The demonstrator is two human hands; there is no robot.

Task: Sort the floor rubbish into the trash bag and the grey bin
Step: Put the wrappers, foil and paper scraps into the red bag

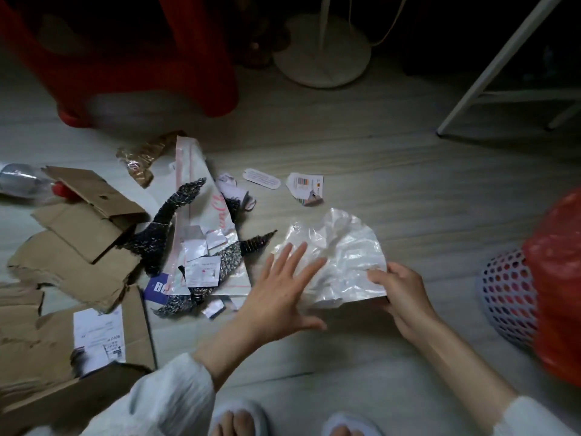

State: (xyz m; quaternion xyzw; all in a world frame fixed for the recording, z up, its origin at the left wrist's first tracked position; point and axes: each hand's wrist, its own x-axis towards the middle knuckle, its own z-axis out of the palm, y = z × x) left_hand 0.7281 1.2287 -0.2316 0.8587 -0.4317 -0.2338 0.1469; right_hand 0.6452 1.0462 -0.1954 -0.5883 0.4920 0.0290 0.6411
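A crumpled white plastic sheet (pixel 342 256) lies on the pale floor in front of me. My right hand (pixel 397 291) grips its near right edge. My left hand (pixel 283 287) hovers flat with spread fingers over the sheet's left side, holding nothing. At the right edge stands a perforated grey bin (pixel 506 294) lined with a red trash bag (pixel 559 278). To the left lie torn cardboard pieces (pixel 78 247), a white mailer bag (pixel 204 221), black bubble-wrap strips (pixel 166 221) and small paper scraps (pixel 306 187).
A red plastic stool (pixel 141 58) stands at the back left. A white fan base (pixel 320 51) sits at the back centre, a white metal frame leg (pixel 490 73) at the right. A clear bottle with red cap (pixel 25 180) lies far left. My slippered feet (pixel 239 420) show below.
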